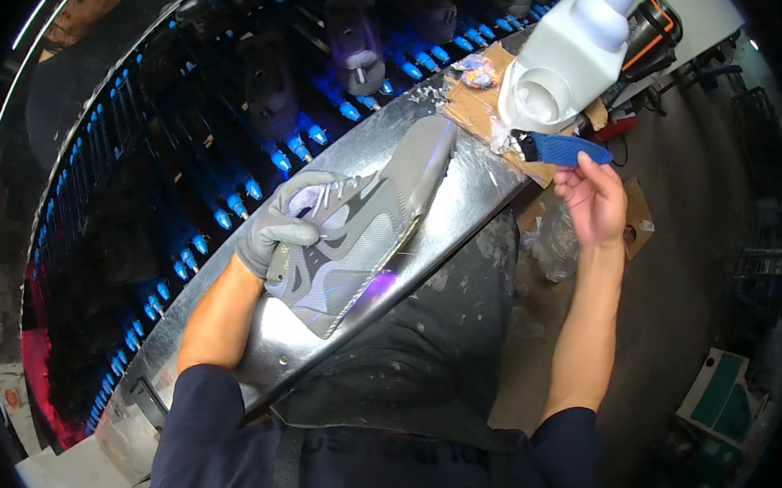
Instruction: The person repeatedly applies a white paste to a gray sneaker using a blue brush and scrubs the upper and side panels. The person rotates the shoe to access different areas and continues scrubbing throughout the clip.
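Note:
My left hand (286,217), in a grey work glove, grips a grey shoe upper (360,237) by its collar and heel part. The upper lies slanted over the shiny metal bench (467,190), toe pointing away, with pale stitching along its lower edge. In my bare right hand (598,200) is a blue-handled brush (570,150), pinched by the handle's end. Its dark bristle end is just below the open mouth of a white plastic bottle (568,52), near whitish residue; whether they touch is hard to tell. Pale liquid or paste shows inside the bottle's opening.
Beyond the bench runs a dark rack with rows of blue-tipped pegs (281,159) and dark shoes (360,60). Stained cardboard (471,112) lies under the bottle, with a black-and-orange flask (656,40) behind. A clear plastic bag (556,242) is below right. Another person (86,5) is at the far left.

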Tool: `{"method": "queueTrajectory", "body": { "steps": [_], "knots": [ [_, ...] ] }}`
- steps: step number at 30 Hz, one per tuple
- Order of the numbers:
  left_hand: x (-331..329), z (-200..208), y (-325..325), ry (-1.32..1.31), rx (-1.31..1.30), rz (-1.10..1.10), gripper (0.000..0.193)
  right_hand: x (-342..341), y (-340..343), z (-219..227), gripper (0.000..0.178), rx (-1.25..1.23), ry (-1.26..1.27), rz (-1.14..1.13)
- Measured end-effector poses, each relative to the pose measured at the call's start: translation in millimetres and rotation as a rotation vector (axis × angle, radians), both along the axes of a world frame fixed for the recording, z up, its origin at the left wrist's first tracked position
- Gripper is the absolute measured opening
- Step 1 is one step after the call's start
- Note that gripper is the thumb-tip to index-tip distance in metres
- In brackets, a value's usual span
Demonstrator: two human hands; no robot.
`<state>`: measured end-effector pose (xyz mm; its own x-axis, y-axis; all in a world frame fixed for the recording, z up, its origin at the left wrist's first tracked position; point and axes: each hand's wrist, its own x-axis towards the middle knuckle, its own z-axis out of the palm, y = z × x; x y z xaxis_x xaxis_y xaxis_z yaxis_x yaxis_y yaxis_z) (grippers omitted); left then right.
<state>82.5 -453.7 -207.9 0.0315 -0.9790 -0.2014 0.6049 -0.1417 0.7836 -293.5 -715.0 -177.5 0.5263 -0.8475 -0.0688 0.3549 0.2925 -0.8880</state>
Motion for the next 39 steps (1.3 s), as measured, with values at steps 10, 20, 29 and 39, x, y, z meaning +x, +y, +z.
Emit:
{"method": "queueTrajectory", "body": {
  "steps": [10,20,29,39],
  "knots": [
    [12,-20,-1,0.105,-0.07,-0.093,0.091,56,123,-2,0.022,-0.194,-0.057,-0.13],
    [20,-31,-4,0.077,-0.138,-0.128,0.097,44,90,10,0.018,-0.24,-0.045,-0.116],
    [21,-27,-12,0.044,-0.107,-0.165,0.099,39,119,41,0.024,-0.64,0.175,-0.068],
    [2,-4,-9,0.052,-0.015,-0.047,0.089,44,147,38,0.022,-0.748,0.083,0.029]
  ]
}}
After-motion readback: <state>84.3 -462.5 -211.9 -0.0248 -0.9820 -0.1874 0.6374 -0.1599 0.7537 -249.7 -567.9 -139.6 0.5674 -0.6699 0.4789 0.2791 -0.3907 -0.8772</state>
